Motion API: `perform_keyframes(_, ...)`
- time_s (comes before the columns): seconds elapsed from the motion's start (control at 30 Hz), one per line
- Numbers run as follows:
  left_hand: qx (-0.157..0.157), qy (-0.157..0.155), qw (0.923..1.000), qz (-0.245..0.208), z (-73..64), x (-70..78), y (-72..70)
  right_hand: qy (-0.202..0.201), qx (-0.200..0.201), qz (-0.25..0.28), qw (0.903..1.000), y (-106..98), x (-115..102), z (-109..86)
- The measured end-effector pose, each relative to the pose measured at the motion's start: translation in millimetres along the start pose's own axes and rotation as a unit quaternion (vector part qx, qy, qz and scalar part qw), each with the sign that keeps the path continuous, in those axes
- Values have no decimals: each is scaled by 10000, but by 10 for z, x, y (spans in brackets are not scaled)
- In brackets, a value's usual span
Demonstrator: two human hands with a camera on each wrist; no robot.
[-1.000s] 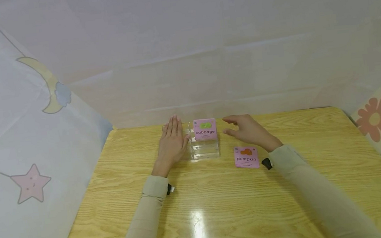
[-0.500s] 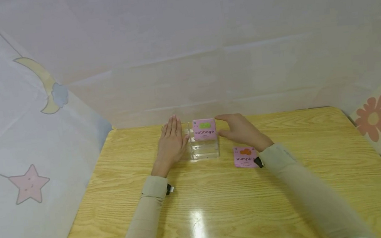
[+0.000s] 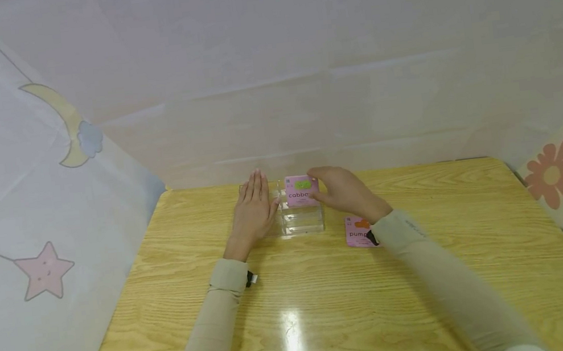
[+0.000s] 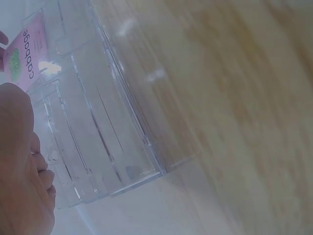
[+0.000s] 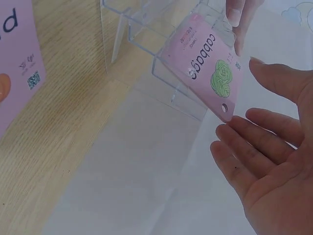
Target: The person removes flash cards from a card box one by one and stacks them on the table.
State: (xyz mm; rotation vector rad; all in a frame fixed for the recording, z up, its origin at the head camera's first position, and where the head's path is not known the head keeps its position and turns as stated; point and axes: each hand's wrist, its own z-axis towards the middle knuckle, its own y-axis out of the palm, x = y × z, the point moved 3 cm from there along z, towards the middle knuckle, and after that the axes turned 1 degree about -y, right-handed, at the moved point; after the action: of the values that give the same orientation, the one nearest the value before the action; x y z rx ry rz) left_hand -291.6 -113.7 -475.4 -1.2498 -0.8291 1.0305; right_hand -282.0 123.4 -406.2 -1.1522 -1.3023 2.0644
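Observation:
A pink cabbage card (image 3: 295,188) leans upright on the upper right part of a clear stepped plastic stand (image 3: 303,223). My left hand (image 3: 253,213) lies with straight fingers over the stand's left side, covering part of it. Around the card's right edge is my right hand (image 3: 346,190), overlapping it in the head view. In the right wrist view its fingertips (image 5: 226,131) are right at the card's holed lower corner, while the thumb stands apart from the card face. A pink pumpkin card (image 3: 356,239) lies below, partly hidden by the black wrist strap.
The stand sits at the back edge of the wood-grain table (image 3: 283,289), close to a pale cloth backdrop (image 3: 275,113). Another patterned cloth with a moon and a star (image 3: 48,271) hangs on the left.
My right hand has moved left, from beside the stand to the cabbage card's right edge. Its wrist now covers part of the pumpkin card. The left hand stays where it was.

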Motion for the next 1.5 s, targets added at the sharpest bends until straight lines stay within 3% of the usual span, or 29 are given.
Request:
perform_keyframes(0.33, 65, 28, 10000, -7, 7, -4, 12, -298, 77, -165, 9994, 91, -67, 62)
perform_keyframes(0.73, 101, 15, 9999, -76, -4, 8, 14, -747, 194, -1012, 9919, 251, -56, 101)
perform_keyframes(1.5, 204, 20, 9998, 25, -8, 0, 14, -1161, 422, -1553, 9801, 342, -77, 150)
